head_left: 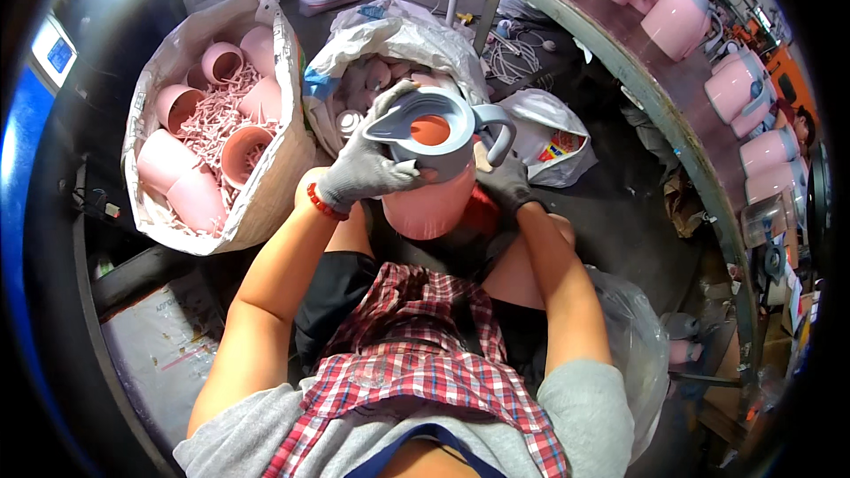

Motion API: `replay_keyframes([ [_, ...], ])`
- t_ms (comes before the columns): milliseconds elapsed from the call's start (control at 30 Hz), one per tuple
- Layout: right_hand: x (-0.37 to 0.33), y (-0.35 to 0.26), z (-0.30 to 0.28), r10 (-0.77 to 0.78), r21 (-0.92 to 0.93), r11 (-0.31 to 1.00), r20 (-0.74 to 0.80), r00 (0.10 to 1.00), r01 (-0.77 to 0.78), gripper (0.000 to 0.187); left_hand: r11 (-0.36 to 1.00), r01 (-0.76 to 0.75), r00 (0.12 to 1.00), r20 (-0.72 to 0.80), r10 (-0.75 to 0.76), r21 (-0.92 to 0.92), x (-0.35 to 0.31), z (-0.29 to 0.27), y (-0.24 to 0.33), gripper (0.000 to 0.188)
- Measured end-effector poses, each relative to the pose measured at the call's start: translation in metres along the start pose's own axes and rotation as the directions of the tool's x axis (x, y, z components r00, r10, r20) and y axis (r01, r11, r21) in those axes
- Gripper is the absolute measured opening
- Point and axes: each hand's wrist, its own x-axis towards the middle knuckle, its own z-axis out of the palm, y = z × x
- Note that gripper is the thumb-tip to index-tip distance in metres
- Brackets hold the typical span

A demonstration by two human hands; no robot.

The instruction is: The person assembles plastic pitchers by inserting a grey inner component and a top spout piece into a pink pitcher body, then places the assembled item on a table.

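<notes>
In front of my lap I hold a pink jug (427, 212) with a grey-blue collar, spout and handle (498, 131). Its spout points left, and an orange-pink interior shows through the round top opening. My left hand (363, 173), in a grey glove with a red beaded bracelet at the wrist, wraps round the collar below the spout. On the other side my right hand (506, 184), also gloved, grips the jug below the handle; most of its fingers are hidden. Something red (481, 215) lies partly hidden behind the jug.
To the left, a big white woven sack (142, 195) holds pink cylinders and scraps. A second sack (398, 31) with pink pieces stands ahead, a smaller white bag (536, 111) beside it. A curved-looking bench (611, 44) carries several pink jugs along the right.
</notes>
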Motion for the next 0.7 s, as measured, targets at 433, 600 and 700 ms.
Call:
replay_keyframes([
  [433, -0.080, -0.158, -0.210, -0.669, -0.262, 0.703, -0.561, 0.488, 0.661, 0.060, 0.992, 0.005, 0.987, 0.157, -0.025, 0.128, 0.023, 0.010, -0.063, 0.123],
  [600, -0.067, -0.160, -0.154, -0.700, -0.471, 0.709, -0.375, 0.607, 0.526, 0.069, 0.918, -0.034, 0.998, 0.060, 0.011, 0.395, -0.010, 0.007, -0.073, 0.126],
  [700, -0.062, -0.154, -0.144, -0.694, -0.527, 0.695, -0.310, 0.650, 0.490, 0.070, 0.855, -0.017, 0.999, -0.028, 0.037, 0.519, -0.019, 0.021, -0.083, 0.114],
])
